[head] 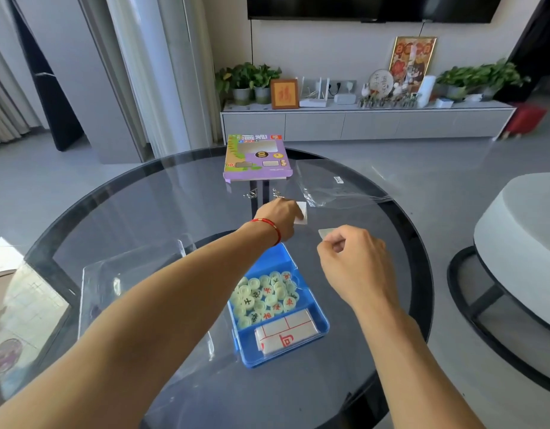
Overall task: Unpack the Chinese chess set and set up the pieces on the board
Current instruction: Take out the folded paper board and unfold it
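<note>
A blue plastic tray (319, 314) sits on the round glass table (150, 212) in front of me. Its far compartment holds several pale green round chess pieces (266, 297) with red and black characters. The near compartment holds the folded board sheet (286, 334) with red lines. My left hand (281, 216) reaches past the tray and pinches a small white packet (302, 212) on the glass. My right hand (354, 261), beside it, pinches a small pale slip (325, 233) between thumb and fingers.
The purple game box (256, 159) lies at the table's far edge. A clear plastic wrapper (335, 187) lies at the far right, a clear plastic lid (128, 274) at the left. Small metal bits (252, 193) lie near the box. A white seat (521, 243) stands right.
</note>
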The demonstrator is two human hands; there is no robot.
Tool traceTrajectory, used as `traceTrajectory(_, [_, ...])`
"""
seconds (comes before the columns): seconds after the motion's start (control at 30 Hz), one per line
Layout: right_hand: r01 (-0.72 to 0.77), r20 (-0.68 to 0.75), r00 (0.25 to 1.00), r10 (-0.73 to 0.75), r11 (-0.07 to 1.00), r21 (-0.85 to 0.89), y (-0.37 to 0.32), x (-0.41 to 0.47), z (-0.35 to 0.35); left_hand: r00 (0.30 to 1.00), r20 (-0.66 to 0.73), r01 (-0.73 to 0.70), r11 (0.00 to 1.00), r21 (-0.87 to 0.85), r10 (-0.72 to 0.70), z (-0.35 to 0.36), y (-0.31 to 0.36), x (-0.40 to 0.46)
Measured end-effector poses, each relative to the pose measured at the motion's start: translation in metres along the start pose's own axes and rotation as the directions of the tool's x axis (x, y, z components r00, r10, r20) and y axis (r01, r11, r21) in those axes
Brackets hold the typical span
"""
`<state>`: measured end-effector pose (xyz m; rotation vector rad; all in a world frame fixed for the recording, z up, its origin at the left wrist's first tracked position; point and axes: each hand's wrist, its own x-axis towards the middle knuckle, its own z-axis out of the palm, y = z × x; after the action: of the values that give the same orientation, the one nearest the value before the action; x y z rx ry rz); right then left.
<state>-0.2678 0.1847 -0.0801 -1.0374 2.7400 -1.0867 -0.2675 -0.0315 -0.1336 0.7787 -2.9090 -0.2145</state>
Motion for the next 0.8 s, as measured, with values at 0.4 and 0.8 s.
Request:
traceTrajectory(0.4, [0.016,0.032,0.999,-0.017,0.999,0.03,-0.006,-0.002,0.004,0.956,0.256,0.121,0.988,0.101,-0.143,-0.01,-0.008,0.014])
traceTrajectory(0.8, [0.024,0.046,0.999,-0.026,0.999,0.026,-0.005,-0.003,0.005,0.972,0.22,0.099,0.993,-0.059,-0.083,-0.019,-0.009,-0.001])
